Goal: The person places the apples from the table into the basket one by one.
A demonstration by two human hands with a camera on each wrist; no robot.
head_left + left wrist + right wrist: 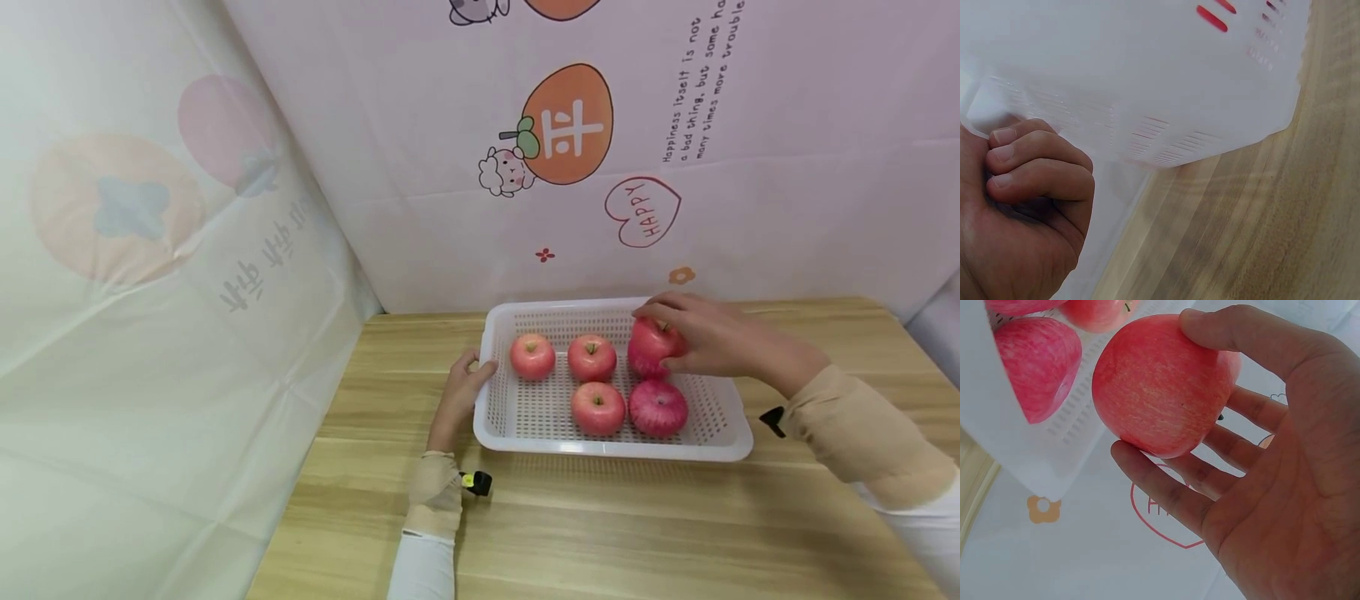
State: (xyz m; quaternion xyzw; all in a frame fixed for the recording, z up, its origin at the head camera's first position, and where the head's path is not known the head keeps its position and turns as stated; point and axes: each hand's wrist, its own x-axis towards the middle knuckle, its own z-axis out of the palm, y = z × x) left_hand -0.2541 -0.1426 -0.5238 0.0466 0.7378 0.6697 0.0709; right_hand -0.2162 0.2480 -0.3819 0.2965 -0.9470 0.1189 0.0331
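While the right hand [712,337] pinches a red apple [654,343] between thumb and fingertips, the fruit hangs over the back right corner of the white perforated basket [720,417]. The right wrist view shows the grip plainly: the thumb [1235,331] presses one side of the apple [1160,384], the fingers [1166,487] are spread and curled under the other, and the palm stays off the fruit.

Four more apples lie in the basket. Directly nearer the person than the held one sits a deep pink apple [657,407], with a paler one [597,407] beside it toward the basket's middle. Along the basket's back row lie two more [592,357] [532,356], the second nearest its left end.

At the basket's left rim the left hand [463,385] grips the edge, its fingers [1035,165] curled tightly together against the white plastic wall [1166,94].

Since only fingertips carry the apple, I judge a slip the likeliest trouble: smooth skin could roll out of the pinch and knock the deep pink apple just below it, bruising both or setting the loose fruit rolling. The basket rests on a smooth wooden table [600,517], so a jolt or a loosened left-hand hold could also let it slide.
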